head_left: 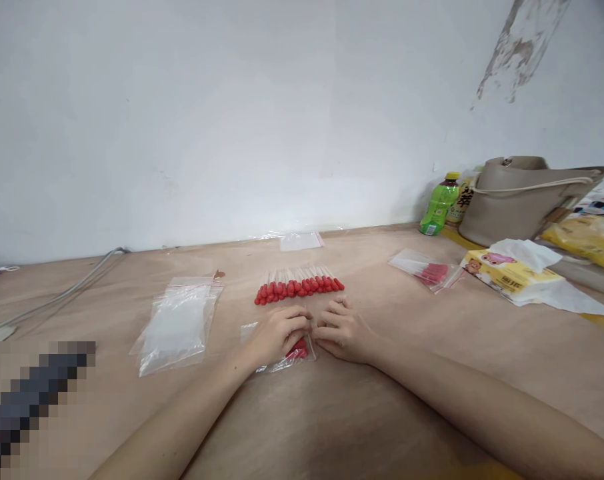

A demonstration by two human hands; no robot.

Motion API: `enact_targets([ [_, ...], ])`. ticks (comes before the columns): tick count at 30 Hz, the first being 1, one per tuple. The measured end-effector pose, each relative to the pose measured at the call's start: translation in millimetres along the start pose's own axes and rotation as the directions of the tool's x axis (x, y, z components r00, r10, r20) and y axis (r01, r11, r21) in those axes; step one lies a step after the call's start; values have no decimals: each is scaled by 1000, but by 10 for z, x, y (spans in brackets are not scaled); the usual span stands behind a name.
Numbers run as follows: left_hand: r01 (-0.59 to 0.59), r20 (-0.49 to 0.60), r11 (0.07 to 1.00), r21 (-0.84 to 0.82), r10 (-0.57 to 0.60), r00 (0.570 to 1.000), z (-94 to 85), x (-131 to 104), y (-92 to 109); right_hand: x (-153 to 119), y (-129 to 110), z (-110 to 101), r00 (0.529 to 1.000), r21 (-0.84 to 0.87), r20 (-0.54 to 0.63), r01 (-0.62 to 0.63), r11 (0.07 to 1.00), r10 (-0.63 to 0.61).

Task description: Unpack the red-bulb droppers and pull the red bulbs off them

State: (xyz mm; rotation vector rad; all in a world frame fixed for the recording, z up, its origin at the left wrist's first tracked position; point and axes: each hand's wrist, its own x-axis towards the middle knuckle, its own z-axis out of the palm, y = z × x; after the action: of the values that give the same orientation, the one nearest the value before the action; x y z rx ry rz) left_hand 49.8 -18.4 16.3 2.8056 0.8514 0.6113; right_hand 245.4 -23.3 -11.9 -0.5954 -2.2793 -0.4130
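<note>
Clear plastic bag is lying on the table, red tips showing inside. Left hand is resting curled over it, presumably steadying it; right hand is resting, fingers bent, at its right edge. Knuckles are hiding any pinch; grip cannot be told. Red-tipped sticks are lying aligned beyond, probably for easy reach.
</note>
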Motion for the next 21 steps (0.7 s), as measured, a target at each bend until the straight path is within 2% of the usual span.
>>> enact_targets([
  [4, -22, 13, 1000, 19, 22, 1000, -5, 1, 10, -21, 15, 25, 1000, 12, -28, 11, 1000, -11],
  [8, 7, 26, 1000, 17, -8, 1000, -1, 9, 16, -23, 12, 24, 999, 35, -47, 14, 999, -12],
  [13, 8, 33, 1000, 20, -8, 999, 14, 13, 17, 0, 3, 10, 1000, 24, -28, -13, 1000, 14],
  [21, 23, 66, 999, 29, -25, 998, 2, 32, 19, 24, 11, 33, 1000, 2, -13, 20, 1000, -20],
])
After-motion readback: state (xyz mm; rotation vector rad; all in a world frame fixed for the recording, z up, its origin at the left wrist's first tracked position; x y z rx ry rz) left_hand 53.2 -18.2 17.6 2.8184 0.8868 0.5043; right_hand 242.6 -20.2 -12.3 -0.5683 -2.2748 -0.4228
